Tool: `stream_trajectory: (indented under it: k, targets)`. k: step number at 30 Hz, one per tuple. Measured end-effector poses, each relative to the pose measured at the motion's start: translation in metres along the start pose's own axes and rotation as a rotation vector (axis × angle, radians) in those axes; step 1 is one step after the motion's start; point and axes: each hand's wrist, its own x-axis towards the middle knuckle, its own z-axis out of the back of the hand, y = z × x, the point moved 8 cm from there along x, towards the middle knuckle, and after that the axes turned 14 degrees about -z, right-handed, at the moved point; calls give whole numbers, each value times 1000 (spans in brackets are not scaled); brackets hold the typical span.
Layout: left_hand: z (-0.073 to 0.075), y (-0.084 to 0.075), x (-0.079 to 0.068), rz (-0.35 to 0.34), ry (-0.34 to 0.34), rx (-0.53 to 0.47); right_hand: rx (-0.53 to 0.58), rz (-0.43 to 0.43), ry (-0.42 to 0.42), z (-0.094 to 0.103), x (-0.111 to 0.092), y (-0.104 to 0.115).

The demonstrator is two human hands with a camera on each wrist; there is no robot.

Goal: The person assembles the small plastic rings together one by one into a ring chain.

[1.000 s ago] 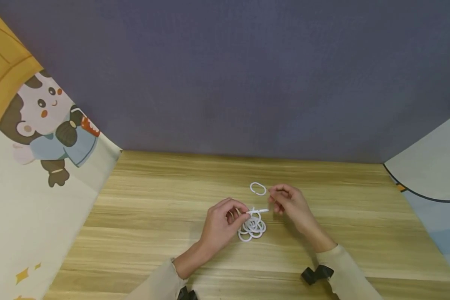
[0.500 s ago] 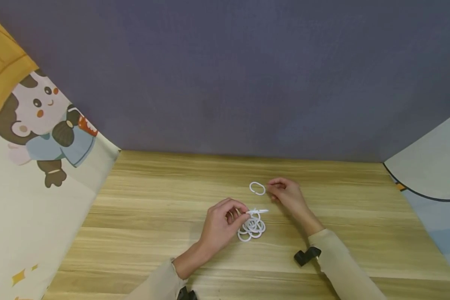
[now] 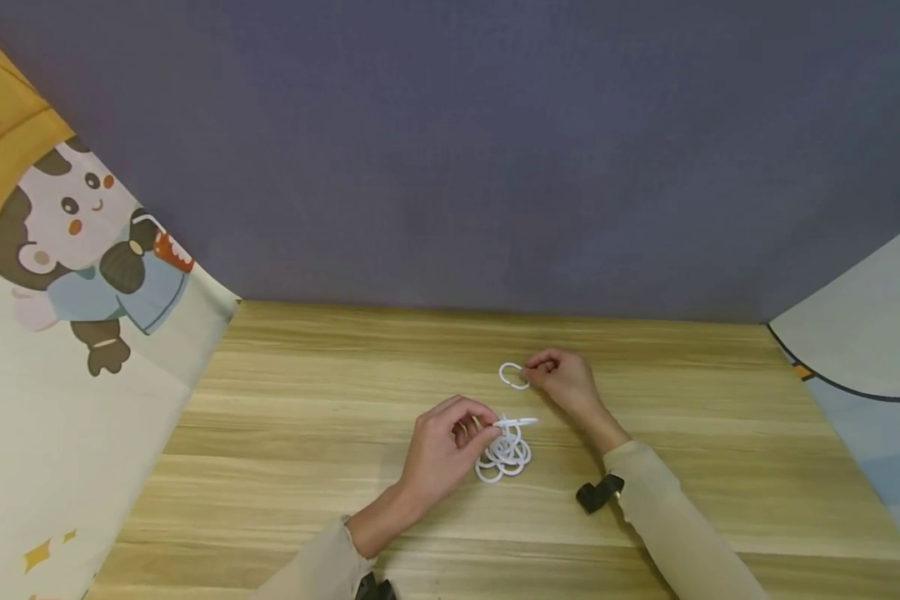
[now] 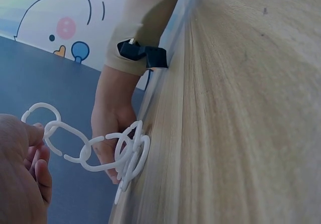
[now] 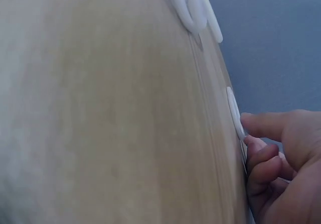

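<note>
My left hand [image 3: 442,442] pinches one white plastic C-shaped link between thumb and fingertips. More links hang from it as a chain [image 4: 75,131], and the rest lies heaped in a pile of links [image 3: 507,452] on the table. Beyond the pile, a single loose link [image 3: 501,374] with a small gap lies flat on the wood. My right hand [image 3: 566,383] has thumb and index finger at that link's right edge and pinches it. In the right wrist view the loose link [image 5: 233,109] still lies against the tabletop. The left fingertips partly cover the held link.
The wooden table [image 3: 307,375] ends at a dark blue-grey panel [image 3: 450,167] at the back. Cartoon-printed walls stand at the left [image 3: 82,242] and right [image 3: 855,342]. Black wrist devices [image 3: 600,493] sit on the sleeves.
My right hand has moved left and slightly away from me, from beside the loose link onto its right edge, and now pinches it. The left hand and chain stay nearly still.
</note>
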Motion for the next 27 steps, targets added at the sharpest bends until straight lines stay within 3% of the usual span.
stream_trajectory:
  k: [6, 18, 23, 27]
  targets:
    - [1, -1, 0, -3, 1, -4, -113, 51, -7, -1, 1, 3]
    - [2, -1, 0, -1, -8, -3, -205, 69, 18, -1, -7, 7]
    - [3, 0, 0, 10, -4, 2, -162, 51, 52, -1, -13, 10]
    - [3, 1, 0, 21, 0, 13, -42, -24, 75, 3, -17, 4]
